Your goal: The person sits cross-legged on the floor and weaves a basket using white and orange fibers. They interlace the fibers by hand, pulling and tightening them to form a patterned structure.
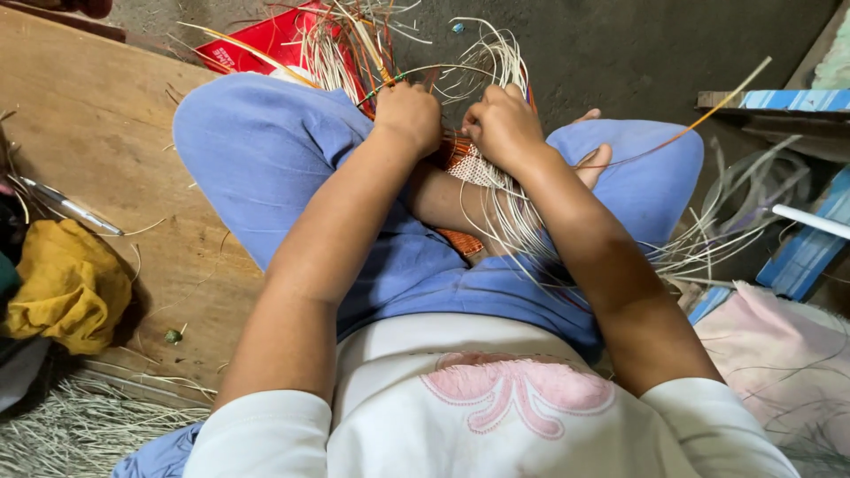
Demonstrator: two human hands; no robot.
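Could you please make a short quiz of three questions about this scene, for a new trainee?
1. True or false: both hands are on the woven piece in the lap.
2. What lies on the wooden board at the left edge of the view?
A. a yellow cloth
B. a green bottle
C. a black shoe
3. Fill in: the person's trousers are ____ in colour.

Key:
1. True. The left hand and the right hand are closed on the piece and its pale strips.
2. A, the yellow cloth.
3. Blue.
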